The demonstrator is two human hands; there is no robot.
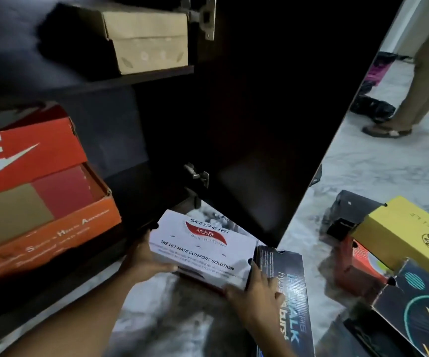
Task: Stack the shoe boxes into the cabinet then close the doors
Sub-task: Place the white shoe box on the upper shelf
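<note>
Both hands, left and right, grip the white shoe box beside the cabinet

There are at least seven cardboard shoe boxes: one plain tan box, one orange swoosh-printed box, one white red-logo box, one black blue-lettered box, one yellow box, one red box, one black teal-patterned box. Two bare hands: left hand, right hand. Two metal hinges: upper hinge, lower hinge. One dark cabinet door.

Glossy white cardboard box, matt brown cardboard box, dark wood cabinet door, polished marble floor.
</note>
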